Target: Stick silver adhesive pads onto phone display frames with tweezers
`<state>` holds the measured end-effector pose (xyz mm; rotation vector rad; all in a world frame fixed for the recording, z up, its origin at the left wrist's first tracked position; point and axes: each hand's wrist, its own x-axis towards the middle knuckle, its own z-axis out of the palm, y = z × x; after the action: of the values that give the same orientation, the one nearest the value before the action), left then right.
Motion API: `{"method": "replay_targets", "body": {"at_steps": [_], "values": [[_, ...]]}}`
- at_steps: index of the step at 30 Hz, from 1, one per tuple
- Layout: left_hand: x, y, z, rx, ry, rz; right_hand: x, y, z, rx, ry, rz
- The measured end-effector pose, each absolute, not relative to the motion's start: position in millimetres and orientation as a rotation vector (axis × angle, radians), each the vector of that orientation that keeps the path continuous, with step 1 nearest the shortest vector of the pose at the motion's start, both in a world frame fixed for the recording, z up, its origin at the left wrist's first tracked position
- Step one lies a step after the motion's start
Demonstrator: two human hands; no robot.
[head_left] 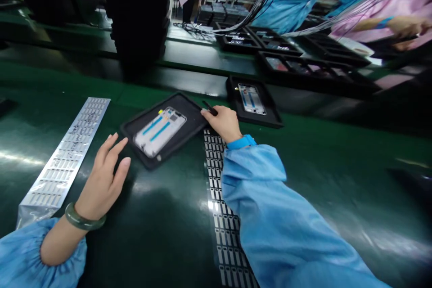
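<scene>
My left hand (106, 173) lies open on the belt with its fingers apart, its fingertips close to the lower left edge of a black rubber tray (133, 139). That tray holds a white and silver phone frame (160, 132) with blue strips, tilted in the view. My right hand (221, 122) rests at the tray's right edge, pinching a slim black tool (209, 108). Past it sits a second black tray (236, 92) with a similar phone frame (251, 99). A silver sheet of small labels (64, 153) lies left of my left hand, and a dark label strip (216, 180) runs under my right sleeve.
A green conveyor belt (320, 153) runs under everything. Behind it stand a tall black stack of trays (137, 18) and several black compartment trays (280, 40). Co-workers in blue and pink smocks work beyond, one hand (403, 27) at the right, with bundled cables overhead.
</scene>
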<state>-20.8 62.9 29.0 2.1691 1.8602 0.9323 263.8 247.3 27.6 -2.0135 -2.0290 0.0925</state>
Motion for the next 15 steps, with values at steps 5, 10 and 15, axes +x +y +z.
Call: {"method": "replay_targets", "body": {"at_steps": [5, 10, 15], "values": [[-26, 66, 18, 2.136, 1.902, 0.781, 266, 273, 22, -2.117, -1.901, 0.053], [-27, 65, 6, 2.252, 1.906, 0.623, 301, 262, 39, -2.134, -1.878, -0.074], [-45, 69, -1, 2.343, 2.124, 0.401, 375, 250, 35, -2.272, -1.929, -0.001]]}}
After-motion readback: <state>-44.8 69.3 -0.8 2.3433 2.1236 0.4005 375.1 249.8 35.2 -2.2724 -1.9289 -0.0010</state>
